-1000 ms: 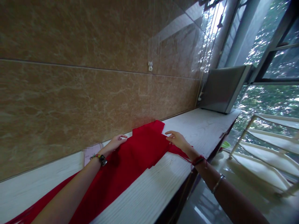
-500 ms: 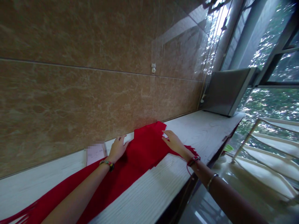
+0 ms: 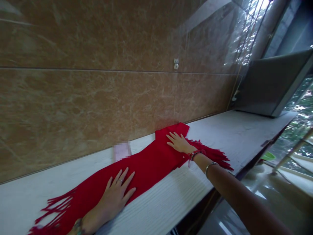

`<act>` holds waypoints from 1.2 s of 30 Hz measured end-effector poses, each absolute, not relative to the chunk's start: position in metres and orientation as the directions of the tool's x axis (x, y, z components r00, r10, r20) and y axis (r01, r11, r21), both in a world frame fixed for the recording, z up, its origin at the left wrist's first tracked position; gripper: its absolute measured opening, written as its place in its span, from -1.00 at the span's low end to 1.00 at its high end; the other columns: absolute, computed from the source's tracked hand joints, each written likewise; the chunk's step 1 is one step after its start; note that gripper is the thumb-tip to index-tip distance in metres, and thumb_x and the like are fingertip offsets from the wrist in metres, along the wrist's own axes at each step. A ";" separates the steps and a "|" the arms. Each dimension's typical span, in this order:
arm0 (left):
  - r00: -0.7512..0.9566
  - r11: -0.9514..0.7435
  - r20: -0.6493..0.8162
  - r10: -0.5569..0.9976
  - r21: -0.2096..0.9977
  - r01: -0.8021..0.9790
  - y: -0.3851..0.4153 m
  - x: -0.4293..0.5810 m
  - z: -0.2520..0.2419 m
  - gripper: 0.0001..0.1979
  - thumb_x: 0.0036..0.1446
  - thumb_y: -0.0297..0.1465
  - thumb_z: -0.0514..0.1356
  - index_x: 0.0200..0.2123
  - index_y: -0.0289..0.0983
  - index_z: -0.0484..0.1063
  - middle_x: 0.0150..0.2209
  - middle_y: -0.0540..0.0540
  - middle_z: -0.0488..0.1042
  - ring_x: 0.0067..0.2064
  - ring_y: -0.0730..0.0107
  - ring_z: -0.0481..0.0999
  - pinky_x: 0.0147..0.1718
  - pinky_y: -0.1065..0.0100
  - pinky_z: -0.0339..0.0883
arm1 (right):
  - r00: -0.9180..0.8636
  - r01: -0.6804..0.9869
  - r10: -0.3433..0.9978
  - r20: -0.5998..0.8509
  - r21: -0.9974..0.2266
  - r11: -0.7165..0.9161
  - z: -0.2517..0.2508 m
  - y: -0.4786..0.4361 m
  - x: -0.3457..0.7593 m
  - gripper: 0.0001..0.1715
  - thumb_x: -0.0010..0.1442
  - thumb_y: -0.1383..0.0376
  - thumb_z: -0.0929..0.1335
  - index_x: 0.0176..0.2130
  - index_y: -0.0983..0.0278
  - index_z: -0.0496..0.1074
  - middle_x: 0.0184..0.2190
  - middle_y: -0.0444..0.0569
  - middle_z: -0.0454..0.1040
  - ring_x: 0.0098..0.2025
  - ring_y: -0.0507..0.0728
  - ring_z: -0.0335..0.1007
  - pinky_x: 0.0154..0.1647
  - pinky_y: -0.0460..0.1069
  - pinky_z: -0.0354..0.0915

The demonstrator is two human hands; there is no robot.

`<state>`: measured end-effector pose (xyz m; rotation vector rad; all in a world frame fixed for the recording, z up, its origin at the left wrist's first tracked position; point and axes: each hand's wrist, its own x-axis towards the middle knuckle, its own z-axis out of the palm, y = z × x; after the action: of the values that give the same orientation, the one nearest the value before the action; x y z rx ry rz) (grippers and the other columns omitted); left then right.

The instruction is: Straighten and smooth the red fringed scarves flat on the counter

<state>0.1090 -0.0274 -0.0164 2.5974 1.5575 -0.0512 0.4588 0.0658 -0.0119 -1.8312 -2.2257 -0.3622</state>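
The left hand (image 3: 113, 197) lies palm down on the red scarf (image 3: 149, 164), its fingers spread wide and gripping nothing, a thin ring (image 3: 119, 180) on one of them. The right hand (image 3: 179, 143) rests farther along the same cloth, also palm down, fingers fairly straight and parted, with no cloth pinched between them. I can't tell from here how hard either one presses.

A beaded bracelet (image 3: 78, 225) circles the left wrist, partly cut off at the bottom of the view. On the right there's a red string bracelet (image 3: 195, 154) at the wrist and a silver bangle (image 3: 210, 168) higher up the forearm.

The scarf stretches at a slant along the white counter (image 3: 244, 135). One fringed end trails loose beyond the left hand; another fringe fans out past the right wrist, and a folded part sits close to the foot of the wall. Just beside the scarf, on the wall side, is a flat pale pink thing (image 3: 121, 151), too blurred to name.

Behind the counter rises a brown tiled wall (image 3: 85, 107) with a small white fitting (image 3: 176, 64). A big grey box (image 3: 274, 81) stands at the counter's far end. Below, near the shiny floor (image 3: 244, 209), I spot something light green (image 3: 268, 156).
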 end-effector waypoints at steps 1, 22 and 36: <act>0.469 -0.462 -0.089 0.879 0.086 0.883 -0.031 0.106 -0.014 -0.46 0.14 -0.10 -0.11 0.18 -0.04 -0.08 0.25 -0.06 -0.17 0.24 0.09 -0.17 0.10 -0.07 -0.17 | -0.183 0.983 0.920 0.346 0.045 0.179 -0.009 0.065 0.456 -0.44 0.22 0.11 0.15 0.16 0.25 0.08 0.19 0.13 0.03 0.21 0.34 -0.17 0.08 0.36 -0.12; 0.191 -0.192 0.035 0.981 0.322 0.927 0.014 -0.006 0.003 -0.54 0.03 -0.21 0.00 -0.02 -0.29 0.30 -0.05 -0.20 0.39 -0.05 0.17 0.34 -0.12 0.25 0.20 | -0.642 0.700 0.723 0.254 -0.188 0.689 -0.024 -0.008 0.277 -0.30 0.20 0.09 0.16 0.23 0.29 -0.12 0.23 0.10 -0.09 0.25 0.22 -0.32 0.17 0.25 -0.12; 0.487 -0.202 -0.160 0.859 0.767 0.609 -0.008 -0.022 0.045 -0.59 0.01 -0.05 0.02 -0.47 -0.28 0.39 -0.50 0.02 0.37 -0.44 0.42 0.29 -0.43 0.45 0.16 | -0.637 0.594 0.587 0.499 -0.166 0.787 -0.014 0.008 0.213 -0.48 0.15 0.30 0.23 0.10 0.35 0.16 0.09 0.15 0.20 0.18 0.19 -0.04 0.17 0.21 -0.06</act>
<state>-0.0221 -0.0077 0.0455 1.9168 1.2178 0.3864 0.2132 0.0080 -0.0140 -0.8781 -2.4340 -0.0183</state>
